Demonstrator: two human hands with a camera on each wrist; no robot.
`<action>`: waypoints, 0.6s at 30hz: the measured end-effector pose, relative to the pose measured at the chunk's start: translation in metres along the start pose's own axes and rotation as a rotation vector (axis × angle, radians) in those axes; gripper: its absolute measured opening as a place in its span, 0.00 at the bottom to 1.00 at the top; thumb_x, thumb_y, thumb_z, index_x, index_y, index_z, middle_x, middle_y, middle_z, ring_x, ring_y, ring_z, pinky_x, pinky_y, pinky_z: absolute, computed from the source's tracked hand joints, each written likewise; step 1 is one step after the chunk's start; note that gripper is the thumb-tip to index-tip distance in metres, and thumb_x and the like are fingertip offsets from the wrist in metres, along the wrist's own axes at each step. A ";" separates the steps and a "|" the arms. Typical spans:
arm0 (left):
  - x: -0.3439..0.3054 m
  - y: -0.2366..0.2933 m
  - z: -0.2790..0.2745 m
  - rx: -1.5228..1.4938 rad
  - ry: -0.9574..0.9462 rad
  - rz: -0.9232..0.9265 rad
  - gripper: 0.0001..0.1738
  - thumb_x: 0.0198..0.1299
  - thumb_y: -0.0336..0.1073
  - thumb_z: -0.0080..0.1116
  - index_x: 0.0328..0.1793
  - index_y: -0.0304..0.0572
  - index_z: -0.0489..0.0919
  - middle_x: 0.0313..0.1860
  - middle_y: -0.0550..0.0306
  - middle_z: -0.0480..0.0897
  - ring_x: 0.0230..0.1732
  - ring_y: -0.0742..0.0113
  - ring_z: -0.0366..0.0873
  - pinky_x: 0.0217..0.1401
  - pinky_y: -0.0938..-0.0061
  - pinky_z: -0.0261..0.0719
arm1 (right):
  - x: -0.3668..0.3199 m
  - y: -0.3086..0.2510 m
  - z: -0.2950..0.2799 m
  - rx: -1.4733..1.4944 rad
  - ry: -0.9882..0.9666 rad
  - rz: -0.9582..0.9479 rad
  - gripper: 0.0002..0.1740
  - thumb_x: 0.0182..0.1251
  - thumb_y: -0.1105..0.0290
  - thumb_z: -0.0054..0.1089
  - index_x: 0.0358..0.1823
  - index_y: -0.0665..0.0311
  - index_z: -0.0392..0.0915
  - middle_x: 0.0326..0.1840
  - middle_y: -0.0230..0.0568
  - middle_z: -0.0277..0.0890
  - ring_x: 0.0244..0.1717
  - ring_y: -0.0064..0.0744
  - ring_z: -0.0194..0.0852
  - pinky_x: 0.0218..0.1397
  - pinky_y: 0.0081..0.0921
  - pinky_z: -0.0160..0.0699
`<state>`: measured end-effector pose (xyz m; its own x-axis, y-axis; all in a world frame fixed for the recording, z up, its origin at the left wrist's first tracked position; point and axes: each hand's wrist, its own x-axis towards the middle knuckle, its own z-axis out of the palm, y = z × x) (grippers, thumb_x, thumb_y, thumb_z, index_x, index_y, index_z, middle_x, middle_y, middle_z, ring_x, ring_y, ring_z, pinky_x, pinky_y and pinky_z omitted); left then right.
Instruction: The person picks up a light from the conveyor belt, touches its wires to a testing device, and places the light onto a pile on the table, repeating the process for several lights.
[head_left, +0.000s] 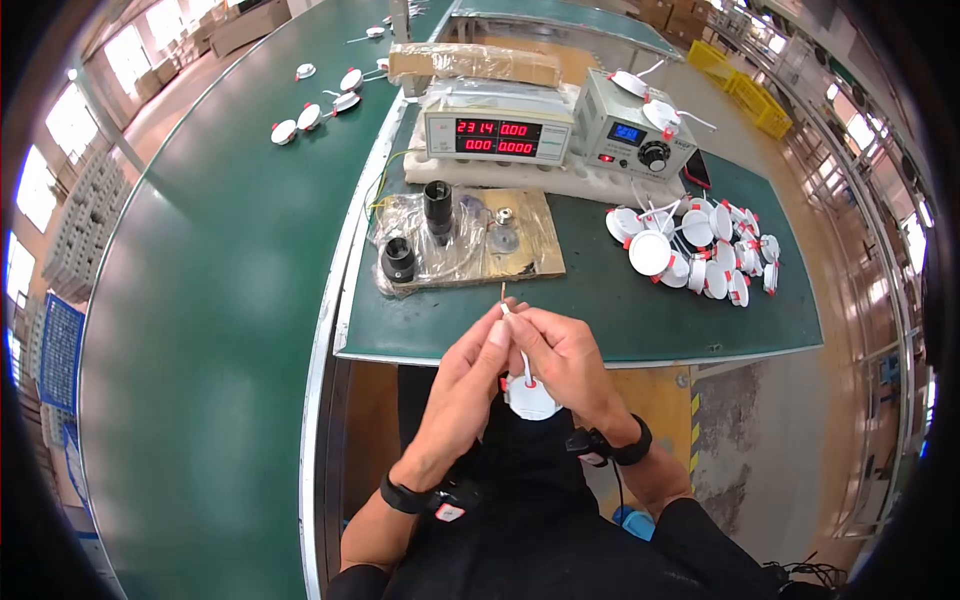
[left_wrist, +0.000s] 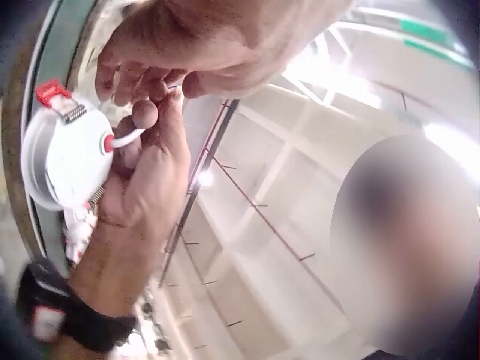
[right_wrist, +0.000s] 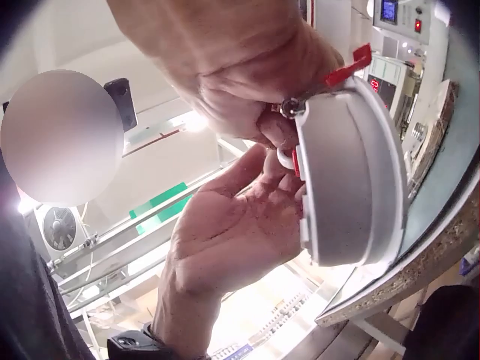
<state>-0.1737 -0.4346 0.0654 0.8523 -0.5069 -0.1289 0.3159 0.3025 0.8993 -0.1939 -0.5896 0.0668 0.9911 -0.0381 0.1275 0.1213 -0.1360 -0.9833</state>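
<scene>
My two hands meet just in front of me, off the near edge of the green worktop (head_left: 600, 322), and between them is a small round white lamp (head_left: 533, 402). My right hand (head_left: 568, 362) has the lamp: the fingers are curled round its rim, close by a red spring clip (right_wrist: 346, 69), and the body hangs under my palm. A thin white wire (head_left: 523, 362) comes out of the lamp's back through a red bush and runs up to my fingertips. My left hand (head_left: 468, 372) pinches that wire near its free end between thumb and forefinger, with the rest of the fingers bent in beside them. The wire's bare tip stands just above both hands.

On the worktop beyond, a cardboard board (head_left: 530, 248) carries two black sockets (head_left: 437, 205) under clear film. Behind it stands a meter (head_left: 497, 135) with red digits, and to its right a grey box (head_left: 640, 130) with a blue display and a black knob. A heap of white lamps (head_left: 695, 250) lies at the right. A few more lamps (head_left: 312, 115) lie scattered at the far left.
</scene>
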 end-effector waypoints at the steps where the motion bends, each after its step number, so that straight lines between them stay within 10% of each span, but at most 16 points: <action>1: 0.000 0.001 -0.004 -0.032 0.025 -0.037 0.32 0.80 0.47 0.49 0.81 0.32 0.64 0.68 0.53 0.78 0.61 0.71 0.78 0.65 0.71 0.75 | 0.002 0.001 0.001 0.098 -0.014 0.035 0.19 0.84 0.60 0.50 0.43 0.69 0.82 0.24 0.30 0.76 0.21 0.14 0.66 0.23 0.18 0.65; 18: 0.043 -0.019 -0.019 -0.239 -0.317 -0.401 0.32 0.66 0.27 0.65 0.74 0.34 0.66 0.55 0.48 0.83 0.55 0.53 0.86 0.53 0.60 0.93 | 0.070 0.032 -0.038 -0.139 0.000 0.272 0.20 0.79 0.58 0.57 0.37 0.69 0.85 0.20 0.31 0.78 0.17 0.13 0.63 0.21 0.18 0.62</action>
<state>-0.1348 -0.4466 0.0349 0.4908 -0.8265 -0.2757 0.7065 0.1924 0.6811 -0.1226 -0.6339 0.0496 0.9862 -0.0918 -0.1375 -0.1568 -0.2554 -0.9540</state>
